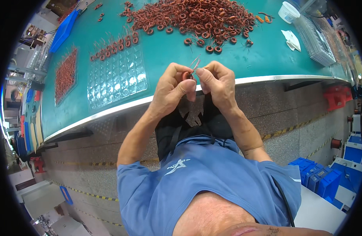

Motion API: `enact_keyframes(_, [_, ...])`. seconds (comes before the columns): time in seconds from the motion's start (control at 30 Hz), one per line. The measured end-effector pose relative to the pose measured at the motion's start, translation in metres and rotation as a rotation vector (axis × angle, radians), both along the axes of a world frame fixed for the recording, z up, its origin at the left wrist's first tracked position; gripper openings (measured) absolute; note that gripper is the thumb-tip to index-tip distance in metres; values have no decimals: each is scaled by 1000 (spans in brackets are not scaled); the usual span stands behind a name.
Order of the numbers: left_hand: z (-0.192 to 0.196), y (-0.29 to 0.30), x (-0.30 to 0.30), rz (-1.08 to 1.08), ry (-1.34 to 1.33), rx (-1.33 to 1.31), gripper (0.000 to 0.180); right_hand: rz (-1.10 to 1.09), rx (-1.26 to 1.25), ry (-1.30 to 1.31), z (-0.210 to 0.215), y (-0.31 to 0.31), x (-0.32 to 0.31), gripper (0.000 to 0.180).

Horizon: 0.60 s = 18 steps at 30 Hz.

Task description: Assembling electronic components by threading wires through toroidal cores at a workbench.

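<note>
My left hand [172, 88] pinches a copper-wound toroidal coil [186, 75] between thumb and fingers, just over the table's front edge. Thin wire leads [196, 62] stick up from the coil. Close beside it, my right hand [218, 83] has its thumb and forefinger pressed together at the leads; the exact contact is partly hidden by the fingertips. A clear plastic tray [118, 80] lies to the left, with coils standing in its far rows and bare round pockets in its nearer ones. Beyond my hands, a large heap of loose coils [196, 19] covers the far middle of the table.
Farther left sits a second tray filled with coils [66, 76], near a blue bin [64, 31]. At the right are a white tub [288, 12], a crumpled white cloth [291, 40] and stacked clear trays [314, 41]. The green table [165, 67] has a metal-trimmed front edge.
</note>
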<state>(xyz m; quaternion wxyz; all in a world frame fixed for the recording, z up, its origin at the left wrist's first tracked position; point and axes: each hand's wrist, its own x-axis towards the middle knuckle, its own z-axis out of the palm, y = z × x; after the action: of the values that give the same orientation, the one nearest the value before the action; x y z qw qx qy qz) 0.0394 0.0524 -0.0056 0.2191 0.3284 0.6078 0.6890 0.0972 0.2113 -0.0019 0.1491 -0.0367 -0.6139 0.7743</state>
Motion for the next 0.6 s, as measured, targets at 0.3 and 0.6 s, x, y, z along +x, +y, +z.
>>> enact_keyframes(0.3, [-12,-13,4,70,-154,178,18,224,31,-29,-15,-3,-22,35])
enact_keyframes(0.6, [-17,-41,23,258,2,-47,6,233,-70,48,-29,-36,-14,15])
